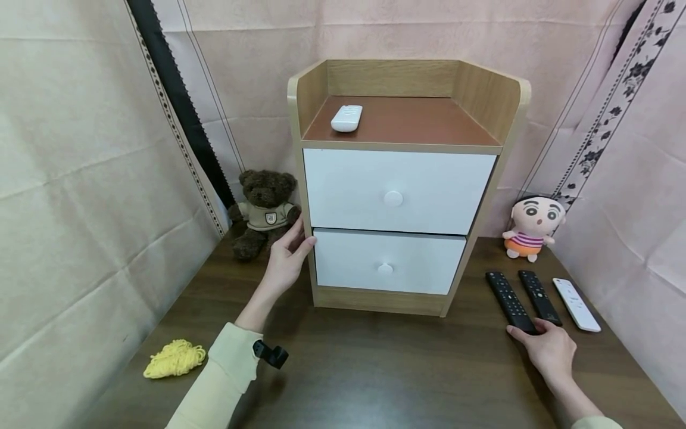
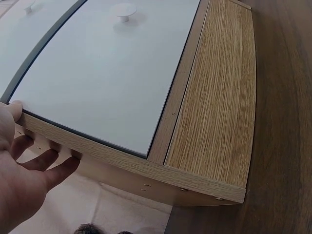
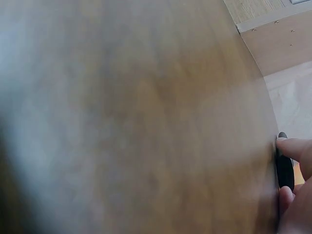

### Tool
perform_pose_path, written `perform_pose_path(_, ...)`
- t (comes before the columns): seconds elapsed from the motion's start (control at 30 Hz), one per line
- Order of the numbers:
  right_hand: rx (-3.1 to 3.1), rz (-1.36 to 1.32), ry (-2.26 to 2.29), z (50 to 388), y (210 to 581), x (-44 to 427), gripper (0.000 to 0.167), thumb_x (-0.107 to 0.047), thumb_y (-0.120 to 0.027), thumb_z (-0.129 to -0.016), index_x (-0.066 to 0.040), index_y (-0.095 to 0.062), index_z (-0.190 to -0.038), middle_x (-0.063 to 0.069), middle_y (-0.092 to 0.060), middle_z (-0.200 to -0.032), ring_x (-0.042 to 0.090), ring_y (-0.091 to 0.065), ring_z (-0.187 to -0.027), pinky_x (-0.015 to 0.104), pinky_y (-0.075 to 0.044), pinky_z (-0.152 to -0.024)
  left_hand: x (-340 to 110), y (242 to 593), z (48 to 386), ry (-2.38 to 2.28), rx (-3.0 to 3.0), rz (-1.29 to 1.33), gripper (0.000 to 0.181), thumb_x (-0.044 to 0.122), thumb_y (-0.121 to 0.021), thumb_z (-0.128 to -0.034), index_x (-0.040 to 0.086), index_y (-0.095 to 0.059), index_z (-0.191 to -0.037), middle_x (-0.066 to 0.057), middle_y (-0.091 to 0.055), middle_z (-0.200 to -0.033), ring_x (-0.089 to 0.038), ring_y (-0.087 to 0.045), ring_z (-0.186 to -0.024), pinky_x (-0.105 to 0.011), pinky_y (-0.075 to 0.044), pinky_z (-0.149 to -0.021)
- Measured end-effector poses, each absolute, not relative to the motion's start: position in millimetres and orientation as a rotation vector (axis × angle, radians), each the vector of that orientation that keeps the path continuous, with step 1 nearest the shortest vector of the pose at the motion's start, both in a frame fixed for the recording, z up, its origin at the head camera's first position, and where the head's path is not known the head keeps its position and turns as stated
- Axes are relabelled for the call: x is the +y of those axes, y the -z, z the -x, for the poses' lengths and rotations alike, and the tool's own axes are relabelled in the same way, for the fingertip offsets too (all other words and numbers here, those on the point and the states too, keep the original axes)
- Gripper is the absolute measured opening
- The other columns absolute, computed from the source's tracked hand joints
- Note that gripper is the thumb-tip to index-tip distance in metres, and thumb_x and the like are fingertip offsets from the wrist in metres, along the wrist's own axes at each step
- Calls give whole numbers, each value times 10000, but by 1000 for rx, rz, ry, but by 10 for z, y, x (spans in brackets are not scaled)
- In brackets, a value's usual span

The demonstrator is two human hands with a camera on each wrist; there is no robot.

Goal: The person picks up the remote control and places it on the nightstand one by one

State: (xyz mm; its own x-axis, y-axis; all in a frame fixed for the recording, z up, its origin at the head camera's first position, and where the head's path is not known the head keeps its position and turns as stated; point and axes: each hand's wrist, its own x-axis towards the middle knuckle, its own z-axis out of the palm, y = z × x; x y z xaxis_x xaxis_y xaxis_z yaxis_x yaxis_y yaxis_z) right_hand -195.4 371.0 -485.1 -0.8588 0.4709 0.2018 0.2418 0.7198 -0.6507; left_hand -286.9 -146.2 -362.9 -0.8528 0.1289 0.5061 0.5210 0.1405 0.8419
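My left hand (image 1: 286, 262) rests on the left edge of a small wood-trimmed cabinet (image 1: 380, 301) with two white drawers, both closed. In the left wrist view its thumb lies on the front edge and the other fingertips touch the side panel (image 2: 136, 183). On the right, my right hand (image 1: 546, 348) pinches the near end of a black remote control (image 1: 509, 298) lying on the table. The right wrist view shows the thumb and fingers around that remote (image 3: 284, 170). Next to it lie a second black remote (image 1: 538, 297) and a white remote (image 1: 576, 304).
A white remote (image 1: 346, 118) lies on the cabinet's brown top. A dark teddy bear (image 1: 265, 205) sits left of the cabinet, and a plush doll (image 1: 534, 226) sits to its right. Yellow yarn (image 1: 175, 358) lies at the front left. Pale cloth (image 1: 80, 179) surrounds the table.
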Motion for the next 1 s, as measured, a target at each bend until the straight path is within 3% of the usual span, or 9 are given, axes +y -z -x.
perform_pose_path(0.27, -2597, 572, -888, 1966, 4835, 3716, 647, -294, -814, -862, 209, -617, -1217, 391, -594, -1234, 591, -473, -1171, 637, -271, -1013, -1472, 3620, 2851, 1786, -2128, 599, 630, 116, -599, -1059, 70, -292, -1607, -138, -351, -1608, -293, -403, -1443, -409, -414, -1110)
perform_pose_path(0.7, -2603, 650, -897, 1889, 4792, 3759, 631, -350, -789, -872, 177, -647, -1188, 369, -635, -1179, 584, -462, -1139, 633, -269, -1011, -1468, 3629, 2860, 1744, -2132, 640, 623, 189, -616, -1057, 113, -333, -1607, -91, -388, -1599, -282, -439, -1422, -404, -443, -1091)
perform_pose_path(0.83, -2561, 651, -917, 1852, 4756, 3786, 519, -332, -775, -885, 137, -705, -1096, 291, -720, -958, 537, -531, -1060, 622, -278, -998, -1474, 3628, 2854, 1750, -2130, 630, 630, 192, -621, -1054, 113, -332, -1607, -95, -393, -1597, -277, -444, -1419, -397, -448, -1085)
perform_pose_path(0.93, -2531, 624, -948, 1846, 4734, 3809, 473, -301, -771, -898, 142, -705, -1050, 153, -731, -739, 394, -658, -857, 614, -271, -990, -1478, 3631, 2850, 1760, -2126, 639, 627, 189, -615, -1058, 128, -327, -1611, -108, -412, -1587, -279, -457, -1410, -373, -465, -1073)
perform_pose_path(1.0, -2533, 597, -942, 1856, 4728, 3811, 466, -285, -779, -894, 140, -704, -1068, 97, -728, -696, 304, -676, -761, 598, -286, -978, -1483, 3636, 2847, 1765, -2124, 639, 620, 183, -611, -1060, 140, -332, -1612, -117, -438, -1570, -282, -473, -1397, -346, -479, -1058)
